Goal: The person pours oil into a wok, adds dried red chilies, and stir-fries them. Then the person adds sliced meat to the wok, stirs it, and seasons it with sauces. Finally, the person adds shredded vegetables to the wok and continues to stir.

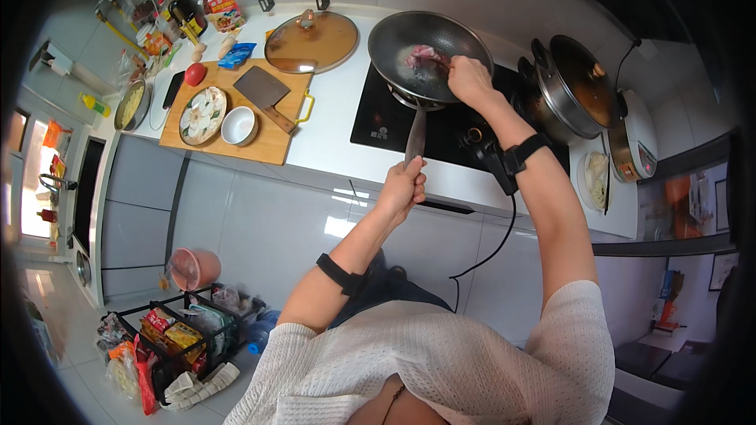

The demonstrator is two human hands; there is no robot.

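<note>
My left hand point(405, 187) grips the handle of a dark wok point(425, 23) on the black gas hob point(378, 121). Over the wok's right side, my right hand point(469, 79) is closed on a thin utensil, mostly hidden by the fingers; it reaches to the pinkish raw meat point(420, 57) in the wok. Light liquid shows around the meat. To the left, a cleaver point(261, 87), a floral plate point(202, 115) and a white bowl point(239, 126) rest on a wooden cutting board point(254, 150). A glass lid point(319, 41) lies behind the board.
A lidded steel pot point(561, 100) stands right of the wok, beside a plate of pale food point(592, 180) with chopsticks. A tomato point(195, 74), a phone point(173, 90) and a pan of yellow food point(131, 106) are at the left. A black cable point(499, 251) hangs before the counter.
</note>
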